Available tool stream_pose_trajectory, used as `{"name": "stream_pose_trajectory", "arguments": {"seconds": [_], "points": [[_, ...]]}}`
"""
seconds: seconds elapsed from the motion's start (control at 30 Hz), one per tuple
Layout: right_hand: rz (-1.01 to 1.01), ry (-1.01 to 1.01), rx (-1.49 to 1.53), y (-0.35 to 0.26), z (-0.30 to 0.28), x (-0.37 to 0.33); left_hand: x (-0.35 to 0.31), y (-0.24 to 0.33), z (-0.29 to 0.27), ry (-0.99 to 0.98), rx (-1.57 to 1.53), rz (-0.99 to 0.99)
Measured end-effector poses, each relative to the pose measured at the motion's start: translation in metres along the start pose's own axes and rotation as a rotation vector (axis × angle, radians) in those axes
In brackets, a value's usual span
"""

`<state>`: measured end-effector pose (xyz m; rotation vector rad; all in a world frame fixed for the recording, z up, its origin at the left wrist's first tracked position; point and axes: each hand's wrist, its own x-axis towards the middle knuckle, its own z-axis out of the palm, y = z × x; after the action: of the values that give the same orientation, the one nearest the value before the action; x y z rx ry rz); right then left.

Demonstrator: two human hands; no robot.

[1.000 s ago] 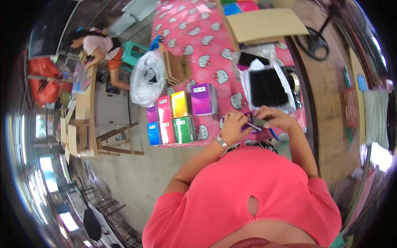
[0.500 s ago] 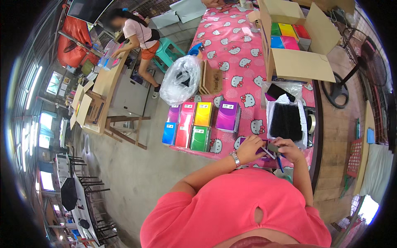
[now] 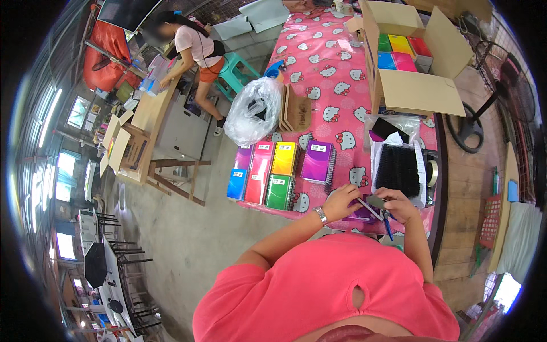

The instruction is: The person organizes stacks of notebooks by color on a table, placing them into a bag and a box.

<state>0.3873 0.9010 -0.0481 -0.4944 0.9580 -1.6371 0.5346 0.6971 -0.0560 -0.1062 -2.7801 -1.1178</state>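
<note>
At the table's near edge, a purple notebook [image 3: 359,215] lies partly under my hands, with a pale strip along its edge. My left hand [image 3: 343,202] has its bent fingers closed on the notebook's edge; a metal watch is on that wrist. Close by, my right hand [image 3: 400,205] is closed around a tool with blue handles [image 3: 388,227], apparently pliers, whose handles point toward me. A small dark grey flat piece [image 3: 375,202] shows at its fingertips. Just beyond lies a bundle of black binding coils [image 3: 397,172] on white paper.
Left of my hands stand stacks of spiral notebooks [image 3: 279,191], plus a separate purple stack [image 3: 318,161]. Behind them are a plastic bag [image 3: 250,114] and brown boards [image 3: 297,111]. An open carton [image 3: 419,91] holds colourful notebooks. A person [image 3: 196,51] works at another table.
The whole view has shifted slightly, so the table and stacks sit a little farther right. My hands keep nearly the same grip; the blue handles have tilted slightly.
</note>
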Motion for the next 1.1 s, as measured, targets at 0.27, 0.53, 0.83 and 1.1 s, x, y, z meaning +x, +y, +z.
{"name": "stream_pose_trajectory", "arguments": {"seconds": [0.27, 0.53, 0.83, 1.1], "points": [[0.039, 0.108, -0.349, 0.006, -0.002, 0.006, 0.003, -0.012, 0.011, 0.065, -0.204, 0.005], [-0.374, 0.654, -0.383, -0.001, -0.025, -0.052, -0.007, -0.004, 0.013, 0.11, -0.312, -0.198], [0.0, 1.768, -1.28, 0.106, -0.113, -0.152, -0.027, -0.006, 0.02, 0.248, -0.4, -0.383], [0.206, 1.567, -1.684, 0.119, -0.063, -0.119, -0.036, -0.015, 0.022, 0.34, -0.242, -0.281]]}}
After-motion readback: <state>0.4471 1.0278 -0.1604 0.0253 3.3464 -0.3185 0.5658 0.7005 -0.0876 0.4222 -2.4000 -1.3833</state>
